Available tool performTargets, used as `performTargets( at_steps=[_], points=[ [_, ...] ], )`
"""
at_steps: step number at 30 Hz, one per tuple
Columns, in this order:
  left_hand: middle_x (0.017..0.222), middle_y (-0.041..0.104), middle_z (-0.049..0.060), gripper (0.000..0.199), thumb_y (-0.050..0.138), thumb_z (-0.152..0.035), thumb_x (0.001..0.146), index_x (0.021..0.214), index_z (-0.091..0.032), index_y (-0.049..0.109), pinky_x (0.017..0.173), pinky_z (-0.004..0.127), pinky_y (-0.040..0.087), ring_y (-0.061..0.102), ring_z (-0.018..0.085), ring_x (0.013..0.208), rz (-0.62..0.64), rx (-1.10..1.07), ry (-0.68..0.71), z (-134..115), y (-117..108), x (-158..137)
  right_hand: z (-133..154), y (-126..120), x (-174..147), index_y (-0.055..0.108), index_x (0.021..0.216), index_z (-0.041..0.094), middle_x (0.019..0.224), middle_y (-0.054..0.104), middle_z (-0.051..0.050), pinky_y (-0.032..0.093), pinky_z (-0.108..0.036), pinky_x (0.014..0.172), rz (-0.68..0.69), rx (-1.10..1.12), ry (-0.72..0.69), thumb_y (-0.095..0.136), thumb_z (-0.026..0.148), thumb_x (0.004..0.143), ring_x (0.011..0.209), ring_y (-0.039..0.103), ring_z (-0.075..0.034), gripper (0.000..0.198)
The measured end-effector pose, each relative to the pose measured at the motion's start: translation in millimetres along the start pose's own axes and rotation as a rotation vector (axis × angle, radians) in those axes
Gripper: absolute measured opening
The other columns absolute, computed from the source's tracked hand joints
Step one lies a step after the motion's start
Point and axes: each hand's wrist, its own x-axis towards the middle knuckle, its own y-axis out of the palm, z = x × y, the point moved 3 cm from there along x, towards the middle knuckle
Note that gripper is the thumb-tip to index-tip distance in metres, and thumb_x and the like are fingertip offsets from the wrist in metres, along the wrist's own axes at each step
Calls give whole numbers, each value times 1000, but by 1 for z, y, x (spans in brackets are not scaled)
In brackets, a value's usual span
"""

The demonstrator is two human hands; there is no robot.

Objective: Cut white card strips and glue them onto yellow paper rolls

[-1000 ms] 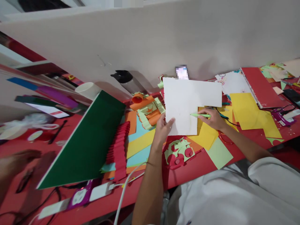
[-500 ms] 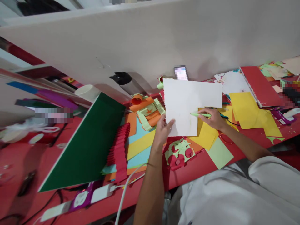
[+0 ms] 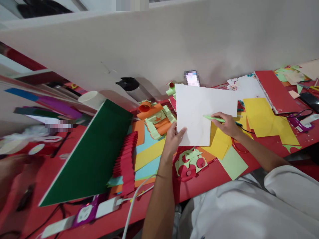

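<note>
My left hand [image 3: 173, 136] grips the left edge of a white sheet [image 3: 194, 109], its thumb on top and the fingers hidden behind. The sheet looks stiff and has a step cut out of its lower right side. In my right hand [image 3: 225, 123] is a light green pen [image 3: 216, 119], held in a writing grip. Its tip is at the sheet, just right of the middle; whether it touches I cannot tell. Yellow paper [image 3: 219, 142] lies under the right wrist. Below the sheet are green and red paper scraps [image 3: 190, 164].
A green board [image 3: 92, 159] leans at the left, beside red fringed paper [image 3: 127, 159]. Behind stand a flask [image 3: 136, 89] and a phone [image 3: 191, 78]. A white cable [image 3: 136, 196] runs near my left forearm. Another person's hand [image 3: 15, 169] is at the far left.
The pen tip has moved slightly up on the sheet, with my right hand shifting a little. The white sheet has shifted slightly right. Another person's hand has come in at the far left.
</note>
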Motion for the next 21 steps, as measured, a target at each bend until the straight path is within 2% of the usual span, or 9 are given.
performTargets(
  at_steps=[5,10,13,18,21],
  points=[
    [102,76,8,45,83,-51,81,110,-21,66,69,31,57,72,23,83,4,7,-1,1,0,-1,1,0,0,76,102,22,105,81,-6,60,-32,79,52,-2,5,66,40,96,96,75,-21,22],
    [106,77,9,47,84,-51,81,111,-20,67,71,31,59,73,23,85,-1,3,-9,3,-1,1,0,-1,0,76,105,22,106,81,-6,59,-30,74,20,16,16,66,40,96,93,74,-21,23],
    [106,78,9,47,84,-50,80,112,-20,68,72,32,60,74,24,86,-3,-4,-17,2,-1,1,0,-3,2,77,99,21,98,81,-5,58,-31,73,69,40,19,68,40,93,87,73,-20,22],
    [104,80,9,51,87,-49,75,114,-20,70,67,32,59,75,24,80,61,-33,-77,-1,-3,0,0,-27,9,78,98,21,91,77,-5,59,-32,67,-58,143,78,76,46,89,78,70,-19,27],
    [100,81,9,55,89,-49,72,115,-19,72,60,31,58,75,25,74,130,-13,-139,-2,-3,-2,1,-36,10,76,96,20,90,75,-5,65,-35,72,6,265,138,82,45,85,81,72,-19,28]
  ],
)
